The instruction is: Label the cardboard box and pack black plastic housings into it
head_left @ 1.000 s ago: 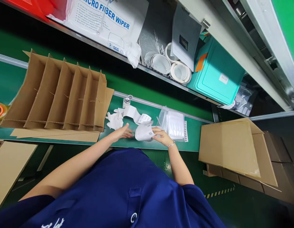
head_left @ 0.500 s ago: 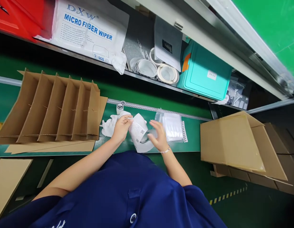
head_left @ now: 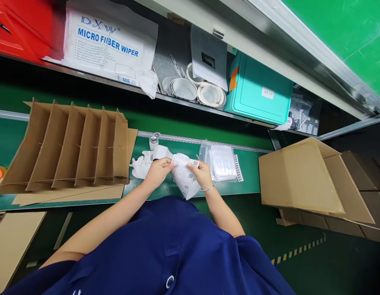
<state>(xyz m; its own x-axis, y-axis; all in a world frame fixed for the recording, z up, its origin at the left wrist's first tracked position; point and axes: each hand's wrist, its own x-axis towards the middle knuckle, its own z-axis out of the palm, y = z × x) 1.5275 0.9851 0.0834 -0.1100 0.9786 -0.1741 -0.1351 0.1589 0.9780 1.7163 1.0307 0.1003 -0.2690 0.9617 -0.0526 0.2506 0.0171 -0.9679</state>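
Green workbench (head_left: 245, 180) seen from above by the head camera, with a shelf behind it and a blue-shirted person at its near edge. Both hands meet over the bench's middle, gripping one white strip of printed labels (head_left: 184, 177). The left hand (head_left: 157, 172) pinches its upper left edge; the right hand (head_left: 203, 174), wearing a bracelet, is closed on its right side. The strip's long axis runs from the far left, near a small jar (head_left: 153, 141), down toward the person, its loose end hanging past the bench edge, printed face up. Judging by this, no label looks peeled or stuck anywhere yet; the strip is only being handled. A cardboard divider (head_left: 76, 147) stands empty at left, clear bags (head_left: 222, 162) lie just right of the hands, and an open carton (head_left: 300, 180) sits farther right.
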